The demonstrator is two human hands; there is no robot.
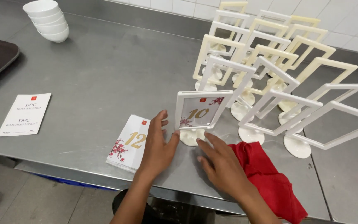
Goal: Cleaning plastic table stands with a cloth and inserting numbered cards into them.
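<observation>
At the frame's centre, the left hand (157, 146) and right hand (220, 164), each grip released, flank the round base of a white card-holder frame (198, 112) standing on the steel tabletop (96, 79).

Both forearms are entering from the bottom edge of the view and are angling upward toward the centre. The left hand (157, 146) is lying palm down with the wrist straight; its fingers (158, 120) are extending forward and are slightly spread, and the thumb is pointing out to the right. The right hand (222, 164) is also lying palm down, with the forearm running in from the lower right. Its fingers (209, 143) are pointing up and to the left, held loosely together and nearly straight. Neither hand is closing around anything. The two hands are sitting near each other, thumbs facing, without touching.
</observation>
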